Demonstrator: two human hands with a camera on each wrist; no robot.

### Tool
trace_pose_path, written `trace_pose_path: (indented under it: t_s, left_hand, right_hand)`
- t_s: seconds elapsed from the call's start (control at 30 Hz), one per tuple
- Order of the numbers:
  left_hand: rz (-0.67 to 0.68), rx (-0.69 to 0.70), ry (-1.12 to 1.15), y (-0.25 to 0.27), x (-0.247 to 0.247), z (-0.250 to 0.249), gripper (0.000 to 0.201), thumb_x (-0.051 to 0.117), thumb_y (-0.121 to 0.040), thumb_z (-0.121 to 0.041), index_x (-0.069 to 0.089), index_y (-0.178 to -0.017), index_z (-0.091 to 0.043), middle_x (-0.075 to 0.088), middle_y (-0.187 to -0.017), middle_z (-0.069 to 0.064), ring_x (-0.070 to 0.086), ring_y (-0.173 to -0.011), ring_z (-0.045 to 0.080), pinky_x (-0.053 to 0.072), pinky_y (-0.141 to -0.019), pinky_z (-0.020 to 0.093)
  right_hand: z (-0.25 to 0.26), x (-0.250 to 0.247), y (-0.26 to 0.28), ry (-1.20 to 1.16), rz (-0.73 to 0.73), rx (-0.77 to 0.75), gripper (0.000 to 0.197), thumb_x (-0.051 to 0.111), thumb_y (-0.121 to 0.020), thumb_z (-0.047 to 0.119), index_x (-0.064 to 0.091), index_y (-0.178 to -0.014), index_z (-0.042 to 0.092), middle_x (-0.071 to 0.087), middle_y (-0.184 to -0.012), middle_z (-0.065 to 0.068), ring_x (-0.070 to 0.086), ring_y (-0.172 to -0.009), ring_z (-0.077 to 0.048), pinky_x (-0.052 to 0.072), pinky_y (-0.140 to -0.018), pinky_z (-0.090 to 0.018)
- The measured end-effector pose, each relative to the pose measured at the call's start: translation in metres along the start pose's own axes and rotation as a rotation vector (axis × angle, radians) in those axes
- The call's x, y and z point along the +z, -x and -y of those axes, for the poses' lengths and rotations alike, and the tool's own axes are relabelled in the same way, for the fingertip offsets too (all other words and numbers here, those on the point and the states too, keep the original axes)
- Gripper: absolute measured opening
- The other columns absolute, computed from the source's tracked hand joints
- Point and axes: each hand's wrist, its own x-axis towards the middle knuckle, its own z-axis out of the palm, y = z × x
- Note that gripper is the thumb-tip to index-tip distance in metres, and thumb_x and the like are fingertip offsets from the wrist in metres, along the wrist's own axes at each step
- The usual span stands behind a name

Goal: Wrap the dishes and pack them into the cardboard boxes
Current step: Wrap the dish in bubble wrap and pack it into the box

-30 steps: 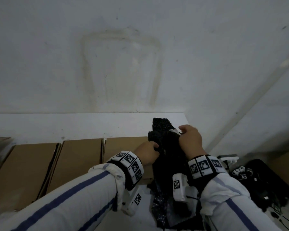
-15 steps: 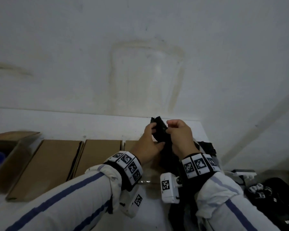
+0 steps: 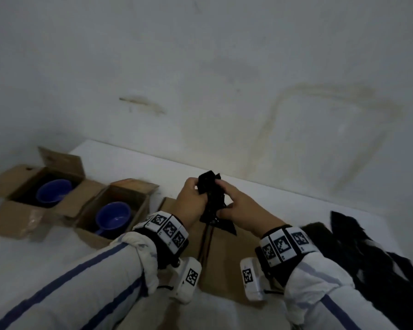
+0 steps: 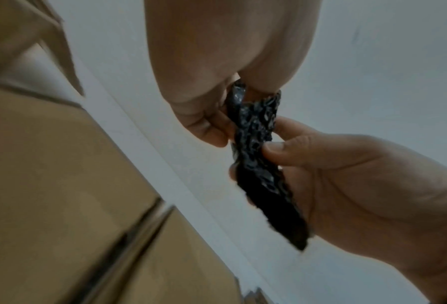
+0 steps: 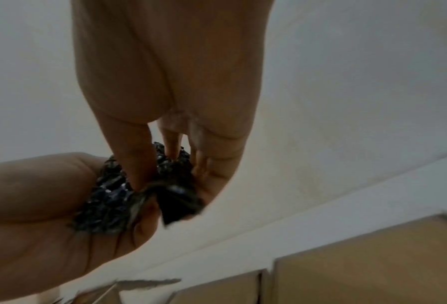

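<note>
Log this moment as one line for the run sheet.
left hand: grips black wrap | right hand: pinches same wrap | blue bowls unwrapped in two open boxes | stage: preparing wrap

Dim, flat light; motion blur throughout; wide-angle edge distortion.

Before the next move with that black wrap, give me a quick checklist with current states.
1. Black wrap held by both the left hand and the right hand: ok.
2. Wrap opened out flat for wrapping: not ok, it is bunched.
3. Open boxes within view: ok, far box and near box.
4. Blue dishes and in the boxes already wrapped: not ok, they look bare.
5. Spare wrap available: ok, black pile lies at the right.
6. Closed box under the hands, contents: cannot tell.
</note>
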Motion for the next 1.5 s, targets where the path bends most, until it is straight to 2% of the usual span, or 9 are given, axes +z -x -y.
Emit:
trace_pose_path:
  t_s: [0.17,0.27,0.37,0.5,0.57,0.77,1.0,1.23,1.5]
  left_hand:
    - [-0.006,-0.076,-0.062,-0.01,-0.083,0.01,0.015,0.053,-0.089,-0.004,0.053,-0.086,-0.018,0.061,-0.091,0.014,0.063,-0.091,0.035,0.054,-0.081,0.046]
    - [0.004,-0.071,-0.108,-0.011,-0.126,0.01,0.014,0.052,-0.088,-0.003,0.058,-0.077,-0.008,0.057,-0.076,0.011,0.054,-0.075,0.024,0.042,-0.069,0.032]
    - [0.04,-0.021,-0.155,-0.007,-0.163,0.005,0.022,0.059,-0.087,-0.018,0.059,-0.083,0.004,0.055,-0.078,0.016,0.054,-0.071,0.026,0.043,-0.063,0.031]
    - [0.097,0.009,-0.214,-0.008,-0.196,0.013,0.024,0.064,-0.077,-0.017,0.064,-0.092,0.001,0.064,-0.1,0.023,0.063,-0.093,0.034,0.052,-0.084,0.04]
    - [0.053,-0.003,-0.222,-0.008,-0.207,0.017,0.011,0.061,-0.084,-0.002,0.063,-0.089,-0.011,0.066,-0.096,0.012,0.064,-0.09,0.024,0.053,-0.079,0.023]
    - [0.201,-0.138,-0.66,-0.013,-0.226,0.031,0.008,0.057,-0.082,-0.004,0.057,-0.086,-0.011,0.058,-0.084,0.007,0.06,-0.086,0.028,0.044,-0.066,0.027]
    - [0.557,-0.348,-0.977,-0.005,-0.223,0.048,0.04,0.04,-0.098,-0.009,0.035,-0.138,-0.005,0.049,-0.134,0.016,0.051,-0.119,0.029,0.04,-0.098,0.034]
    - [0.677,-0.267,-1.016,-0.001,-0.229,0.043,0.038,0.047,-0.094,-0.011,0.046,-0.132,-0.011,0.056,-0.126,0.011,0.054,-0.112,0.027,0.039,-0.084,0.027]
    - [0.75,-0.296,-0.929,-0.004,-0.234,0.045,0.039,0.064,-0.083,-0.012,0.052,-0.12,-0.012,0.058,-0.104,0.005,0.058,-0.095,0.023,0.048,-0.081,0.031]
  right_hand:
    - [0.042,0.062,-0.053,0.214,-0.091,-0.028,0.044,0.061,-0.087,0.009,0.055,-0.129,0.019,0.059,-0.129,-0.002,0.054,-0.118,-0.017,0.037,-0.088,-0.014]
    - [0.06,0.091,-0.078,0.128,-0.145,-0.005,0.021,0.065,-0.084,0.011,0.069,-0.105,0.016,0.067,-0.106,-0.006,0.061,-0.101,-0.02,0.045,-0.08,-0.022]
    - [0.079,0.116,-0.095,0.071,-0.153,-0.043,0.011,0.066,-0.081,0.009,0.063,-0.086,0.019,0.061,-0.09,-0.003,0.058,-0.086,-0.021,0.047,-0.076,-0.029]
    - [0.095,0.141,-0.109,0.067,-0.07,-0.063,0.018,0.066,-0.078,0.004,0.054,-0.077,0.018,0.057,-0.1,-0.007,0.054,-0.084,-0.021,0.047,-0.075,-0.032]
    - [0.097,0.147,-0.113,-0.025,0.054,-0.033,0.028,0.063,-0.074,-0.003,0.051,-0.08,0.022,0.057,-0.097,-0.01,0.056,-0.087,-0.025,0.049,-0.072,-0.034]
    - [0.1,0.164,-0.116,0.302,0.162,-0.035,0.043,0.062,-0.081,0.003,0.059,-0.119,0.024,0.059,-0.104,0.001,0.058,-0.094,-0.016,0.047,-0.068,-0.015]
    - [0.1,0.188,-0.104,0.768,0.314,-0.278,0.035,0.051,-0.09,0.006,0.064,-0.12,0.019,0.065,-0.119,-0.003,0.06,-0.108,-0.021,0.047,-0.094,-0.03]
    - [0.093,0.19,-0.106,0.845,0.476,-0.288,0.031,0.052,-0.087,0.015,0.067,-0.114,0.017,0.06,-0.116,-0.001,0.053,-0.106,-0.02,0.038,-0.097,-0.046]
    - [0.088,0.204,-0.104,0.95,0.45,-0.284,0.026,0.052,-0.092,0.023,0.064,-0.115,0.023,0.053,-0.12,0.001,0.049,-0.109,-0.021,0.026,-0.096,-0.04]
